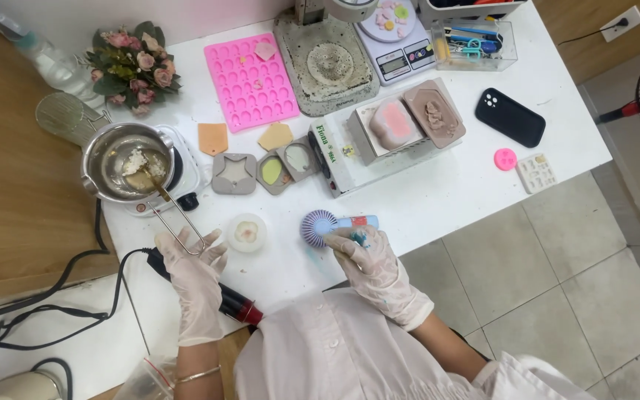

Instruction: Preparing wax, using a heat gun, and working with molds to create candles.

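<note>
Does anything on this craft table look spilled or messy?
Yes: a faint teal smear on the white table near the small fan, and matching stains on the right hand glove. Nothing looks tipped over.

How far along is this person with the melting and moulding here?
Looks done: a pale round piece lies on the table, and two small moulds look filled. In hand: the left hand holds the wire handle of a tool reaching into the pot, where white lumps remain unmelted; the right hand holds a small fan. Left: the star mould and most of the pink tray look empty.
</note>
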